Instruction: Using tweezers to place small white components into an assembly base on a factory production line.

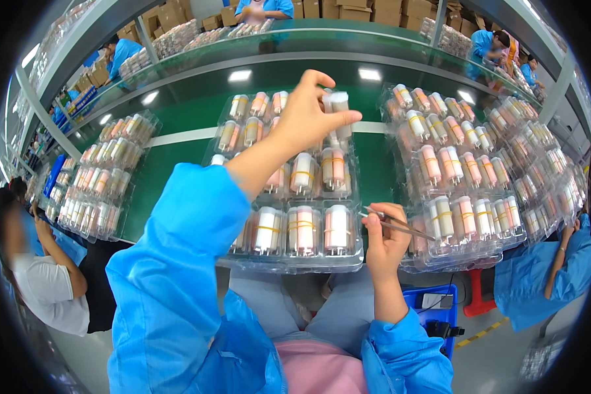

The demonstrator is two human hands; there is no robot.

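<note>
Resting in left hand (306, 113): white cylinders (338, 101)

- Left arm (256, 161) slants from lower left to upper centre.
- Left hand (308, 115), upper centre: fingers arched, thumb pointing right, gripping.
- Right arm (391, 305), lower right of centre, nearly upright.
- Right hand (384, 246), right of centre: fingers curled, thumb raised, pinching.
</note>
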